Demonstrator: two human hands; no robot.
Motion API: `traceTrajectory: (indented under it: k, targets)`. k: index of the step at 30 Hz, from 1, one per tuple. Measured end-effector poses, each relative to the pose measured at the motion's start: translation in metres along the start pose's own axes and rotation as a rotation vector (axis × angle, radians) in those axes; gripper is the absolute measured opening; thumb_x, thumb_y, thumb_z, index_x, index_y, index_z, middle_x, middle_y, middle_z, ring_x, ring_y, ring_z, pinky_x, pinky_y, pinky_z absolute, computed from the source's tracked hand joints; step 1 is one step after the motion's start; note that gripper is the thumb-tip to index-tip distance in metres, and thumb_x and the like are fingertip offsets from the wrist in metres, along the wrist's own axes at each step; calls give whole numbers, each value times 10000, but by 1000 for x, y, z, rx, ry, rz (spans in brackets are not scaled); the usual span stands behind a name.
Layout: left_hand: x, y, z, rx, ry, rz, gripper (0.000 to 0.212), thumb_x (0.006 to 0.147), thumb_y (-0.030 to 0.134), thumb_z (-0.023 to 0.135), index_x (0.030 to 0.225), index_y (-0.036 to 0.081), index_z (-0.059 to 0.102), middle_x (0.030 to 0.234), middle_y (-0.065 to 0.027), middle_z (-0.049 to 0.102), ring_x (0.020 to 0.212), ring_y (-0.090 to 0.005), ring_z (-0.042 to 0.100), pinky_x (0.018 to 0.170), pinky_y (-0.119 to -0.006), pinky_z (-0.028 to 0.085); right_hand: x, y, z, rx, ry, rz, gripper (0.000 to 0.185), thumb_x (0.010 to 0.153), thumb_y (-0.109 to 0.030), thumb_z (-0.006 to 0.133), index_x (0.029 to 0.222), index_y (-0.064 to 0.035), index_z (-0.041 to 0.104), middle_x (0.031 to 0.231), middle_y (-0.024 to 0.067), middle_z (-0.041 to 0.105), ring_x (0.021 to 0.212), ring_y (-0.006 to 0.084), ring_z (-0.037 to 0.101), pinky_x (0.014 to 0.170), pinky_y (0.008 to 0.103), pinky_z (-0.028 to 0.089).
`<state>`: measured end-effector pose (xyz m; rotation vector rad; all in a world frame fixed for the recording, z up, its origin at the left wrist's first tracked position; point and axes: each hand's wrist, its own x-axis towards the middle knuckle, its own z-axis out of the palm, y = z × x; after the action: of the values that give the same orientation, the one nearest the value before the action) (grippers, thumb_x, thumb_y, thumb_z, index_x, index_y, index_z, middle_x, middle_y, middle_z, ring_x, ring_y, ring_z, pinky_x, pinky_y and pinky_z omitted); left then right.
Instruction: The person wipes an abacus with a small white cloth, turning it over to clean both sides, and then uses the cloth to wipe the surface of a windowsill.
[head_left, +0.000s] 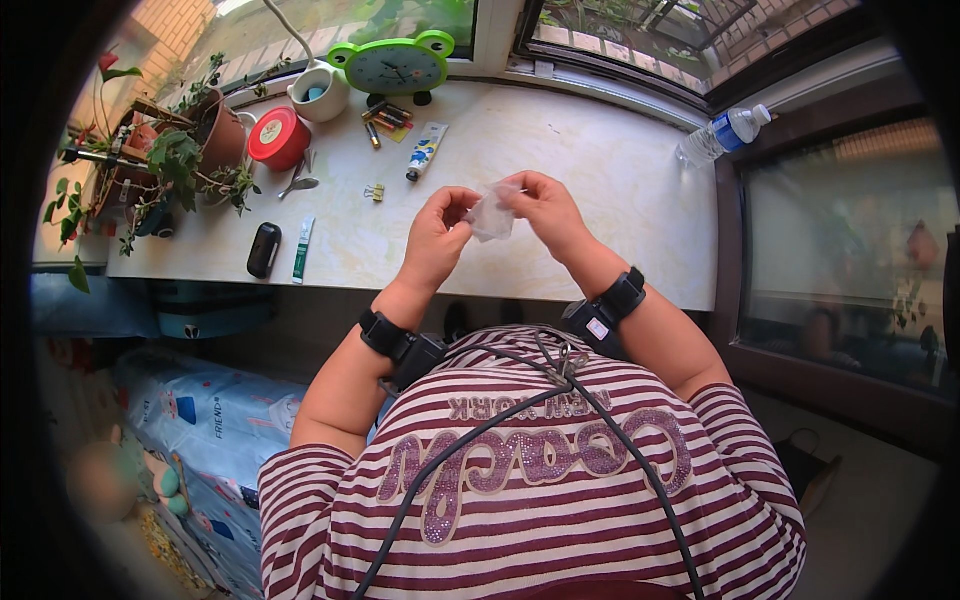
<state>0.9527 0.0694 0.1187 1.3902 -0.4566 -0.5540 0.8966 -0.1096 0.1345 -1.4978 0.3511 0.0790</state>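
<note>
Between my two hands, over the front part of the pale marbled windowsill (360, 255), is a thin, translucent plastic bag or film (493, 217). My left hand (442, 232) pinches its left edge between thumb and fingers. The fingers of my right hand (547, 210) grip its upper right corner. Whether anything is inside the film I cannot tell. Beyond my hands lie a gold binder clip (374, 193) and a white and blue tube with a dark cap (427, 152).
Batteries (388, 120), a green frog-shaped clock (397, 69), a white pot (320, 94), a red round tin (279, 139) and potted plants (180, 157) stand farther back and left. A black case (264, 250) and a green-white tube (303, 250) lie left. A plastic bottle (720, 136) is at right.
</note>
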Motion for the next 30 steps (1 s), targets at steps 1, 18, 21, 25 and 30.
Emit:
traceTrajectory:
  k: [1, 18, 21, 25, 30]
  targets:
    - [0, 0, -1, -20, 19, 9, 358, 739, -97, 449, 1072, 0, 535, 976, -45, 586, 876, -114, 562, 815, -242, 450, 0, 1, -2, 52, 53, 10, 236, 877, -182, 614, 1059, -36, 580, 917, 38, 630, 827, 114, 579, 776, 248, 462]
    - [-8, -12, -11, -442, 257, -211, 534, 740, -91, 535, 1251, 28, 431, 1132, -86, 529, 1040, -161, 512, 896, -279, 417, -13, -2, -17, 933, 213, 267, 301, 928, -250, 427, 1078, -14, 540, 1082, 134, 622, 979, 215, 577, 912, 349, 438]
    - [-10, -21, -14, -180, 281, -229, 533, 758, -55, 574, 1264, 25, 425, 1136, -89, 527, 1056, -175, 507, 908, -283, 412, -15, -10, -14, 921, 176, 216, 358, 948, -261, 381, 1145, 6, 516, 1161, 150, 592, 1077, 243, 556, 978, 375, 399]
    - [-11, -15, -13, 47, 273, -124, 460, 791, 34, 635, 1225, 14, 484, 1139, -89, 536, 1075, -178, 499, 935, -286, 400, -17, -19, -14, 875, 96, 143, 408, 969, -266, 337, 1212, 29, 482, 1236, 167, 553, 1155, 260, 525, 1018, 409, 371]
    - [-6, 1, 1, -247, -41, -188, 382, 921, 218, 568, 1221, -7, 498, 1228, -104, 535, 1128, -171, 505, 975, -313, 396, -16, -20, -8, 885, -119, 159, 397, 977, -259, 333, 1213, 26, 478, 1239, 166, 549, 1150, 258, 528, 985, 411, 408]
